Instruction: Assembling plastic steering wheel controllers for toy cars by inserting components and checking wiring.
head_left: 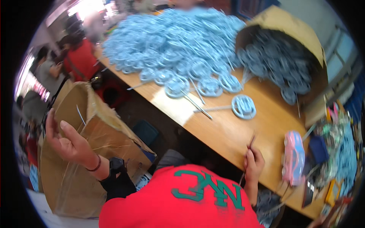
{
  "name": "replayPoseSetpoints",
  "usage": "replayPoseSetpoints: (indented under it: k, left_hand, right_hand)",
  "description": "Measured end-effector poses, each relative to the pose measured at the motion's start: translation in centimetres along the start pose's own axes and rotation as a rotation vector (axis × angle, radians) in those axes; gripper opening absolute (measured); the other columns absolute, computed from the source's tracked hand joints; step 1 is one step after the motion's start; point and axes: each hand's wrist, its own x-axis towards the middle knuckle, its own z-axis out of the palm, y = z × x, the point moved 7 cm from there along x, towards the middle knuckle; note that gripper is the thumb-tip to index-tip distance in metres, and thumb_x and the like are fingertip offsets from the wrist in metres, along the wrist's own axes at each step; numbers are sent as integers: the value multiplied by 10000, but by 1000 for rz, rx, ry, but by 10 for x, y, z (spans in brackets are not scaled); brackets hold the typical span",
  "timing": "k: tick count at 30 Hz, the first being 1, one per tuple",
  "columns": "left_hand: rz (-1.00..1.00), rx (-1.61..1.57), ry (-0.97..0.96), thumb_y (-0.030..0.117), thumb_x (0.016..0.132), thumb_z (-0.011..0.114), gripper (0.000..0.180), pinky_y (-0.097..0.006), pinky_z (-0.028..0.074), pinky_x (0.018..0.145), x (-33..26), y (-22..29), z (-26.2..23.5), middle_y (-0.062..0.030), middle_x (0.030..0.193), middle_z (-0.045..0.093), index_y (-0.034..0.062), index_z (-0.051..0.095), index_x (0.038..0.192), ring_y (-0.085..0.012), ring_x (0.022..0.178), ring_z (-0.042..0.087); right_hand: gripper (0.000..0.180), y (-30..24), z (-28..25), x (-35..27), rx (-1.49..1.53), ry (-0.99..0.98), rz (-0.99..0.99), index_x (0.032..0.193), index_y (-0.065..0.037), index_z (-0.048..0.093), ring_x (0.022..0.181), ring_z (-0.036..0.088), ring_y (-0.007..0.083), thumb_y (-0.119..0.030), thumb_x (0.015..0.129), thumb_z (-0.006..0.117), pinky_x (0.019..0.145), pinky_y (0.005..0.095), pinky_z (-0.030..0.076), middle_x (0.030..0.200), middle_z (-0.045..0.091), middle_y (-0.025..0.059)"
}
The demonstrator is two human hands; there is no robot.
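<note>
My left hand (72, 146) is raised over an open cardboard box (114, 133) on the left, its fingers apart and nothing in it. A thin pale strip (80, 114) shows inside the box, just beyond the fingers. At the table's near edge, my right hand (254, 163) is closed around a thin dark pointed tool (252, 140); its exact kind cannot be made out. Beyond that hand, a single light blue round plastic piece (244, 106) with a long stem lies on the wooden table (220, 131).
A big heap of similar light blue pieces (171, 41) covers the table's far part. A tipped cardboard carton (283, 21) spills darker-looking ones at the right. Nearer stand a pink and blue toy car (293, 157) and a yellow cutter (332, 192). People are at the far left.
</note>
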Motion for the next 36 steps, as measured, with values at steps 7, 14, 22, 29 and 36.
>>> replayPoseSetpoints:
  k: [7, 14, 22, 29, 36]
  left_hand:
    - [84, -787, -898, 51, 807, 674, 321, -349, 429, 938, -97, 154, 198, -147, 1078, 616, 23, 611, 1120, -299, 1048, 572]
    - [342, -869, -1269, 423, 711, 762, 822, -425, 391, 1003, -233, 276, 289, -253, 1295, 465, -20, 430, 1318, -380, 1207, 457]
    - [544, -1166, -1238, 289, 633, 760, 735, -443, 443, 886, -249, 300, 256, -221, 1120, 525, 18, 475, 1254, -394, 1041, 521]
    - [1027, -1409, -945, 205, 647, 772, 826, -491, 317, 1075, -194, 273, 160, -153, 1373, 384, 142, 372, 1367, -357, 1319, 348]
    - [401, -1464, -746, 246, 779, 700, 735, -470, 336, 1074, -149, 240, 189, -158, 1348, 422, 107, 347, 1409, -358, 1311, 367]
  right_hand:
    - [380, -9, 7, -7, -8, -10, -84, 1288, -16, 516, 574, 439, 25, -42, 913, 570, 499, 165, 356, 827, 581, 20]
    - [397, -2, 3, -4, -41, 39, -98, 1310, -26, 495, 586, 434, 20, -42, 918, 555, 499, 160, 345, 899, 591, 35]
    - [355, -4, -2, -3, 59, 166, -15, 1279, -34, 514, 455, 312, -2, -91, 930, 544, 377, 163, 221, 749, 453, -43]
    - [158, -2, -4, 1, 154, 129, 203, 1055, -76, 568, 395, 257, 10, -192, 951, 538, 337, 183, 176, 602, 371, -76]
    - [165, -49, -23, 6, 228, 287, 19, 868, -142, 500, 390, 240, 17, -277, 954, 541, 334, 185, 152, 595, 359, -70]
